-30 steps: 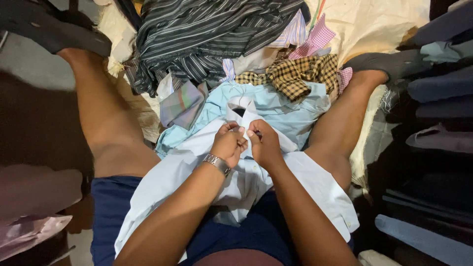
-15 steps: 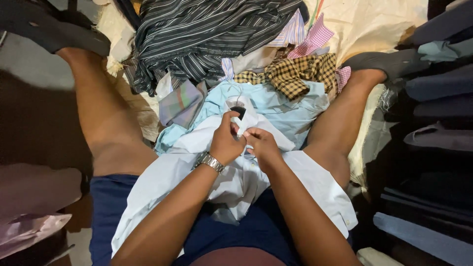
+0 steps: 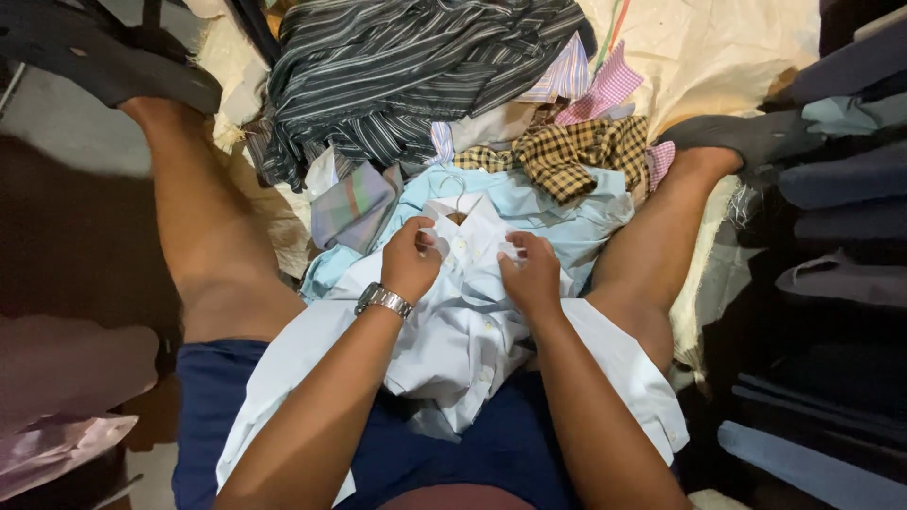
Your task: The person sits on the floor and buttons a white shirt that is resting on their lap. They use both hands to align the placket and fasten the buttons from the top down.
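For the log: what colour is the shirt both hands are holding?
White shirt, seen in the head view.

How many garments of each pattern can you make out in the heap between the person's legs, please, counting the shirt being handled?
Plain pale shirts: 2, the white shirt under both hands and the light blue shirt behind it.
Striped: 1, the dark striped shirt.
Checked: 3, the brown checked shirt, the pink checked cloth and the grey plaid cloth.
Total: 6.

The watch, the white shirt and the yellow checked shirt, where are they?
watch (image 3: 383,300): head view, on its metal band.
white shirt (image 3: 468,326): head view, on its buttoned front.
yellow checked shirt (image 3: 576,151): head view, on its crumpled middle.
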